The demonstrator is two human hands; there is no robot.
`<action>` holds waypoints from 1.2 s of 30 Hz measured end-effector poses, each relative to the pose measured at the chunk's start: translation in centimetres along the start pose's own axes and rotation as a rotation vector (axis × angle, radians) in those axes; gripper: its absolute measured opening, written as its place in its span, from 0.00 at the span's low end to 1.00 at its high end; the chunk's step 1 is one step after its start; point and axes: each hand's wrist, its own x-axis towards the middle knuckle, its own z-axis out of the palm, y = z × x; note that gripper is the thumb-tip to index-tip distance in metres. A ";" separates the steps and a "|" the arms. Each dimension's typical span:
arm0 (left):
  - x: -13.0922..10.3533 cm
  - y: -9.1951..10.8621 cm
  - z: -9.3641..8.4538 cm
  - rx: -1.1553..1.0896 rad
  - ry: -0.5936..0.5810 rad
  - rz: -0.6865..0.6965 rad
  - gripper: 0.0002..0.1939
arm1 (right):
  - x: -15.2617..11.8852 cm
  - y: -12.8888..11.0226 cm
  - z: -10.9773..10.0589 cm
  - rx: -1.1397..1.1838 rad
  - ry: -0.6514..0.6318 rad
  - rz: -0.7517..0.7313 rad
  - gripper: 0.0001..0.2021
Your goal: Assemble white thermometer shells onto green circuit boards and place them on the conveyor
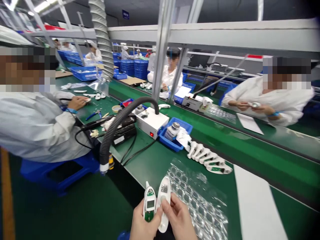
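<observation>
The left hand (142, 220) is gripping the digital thermometer body (150, 203) with exposed circuit board (149, 216); the right hand (180, 215) is pinching the white housing shell (164, 188) alongside.

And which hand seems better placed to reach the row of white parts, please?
Probably the right hand: it is nearer the row of white parts, though it grips a white shell.

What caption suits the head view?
Left hand holds an open device, right hand a white cover, beside a green table.

Passable bench (148, 165) between hose (113, 128) and plastic tray (200, 203), blue bin (170, 144) behind
</observation>
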 end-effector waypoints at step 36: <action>6.8 0.1 -15.8 -0.643 0.440 -0.064 0.26 | 7.1 8.0 19.4 0.246 -0.278 0.276 0.24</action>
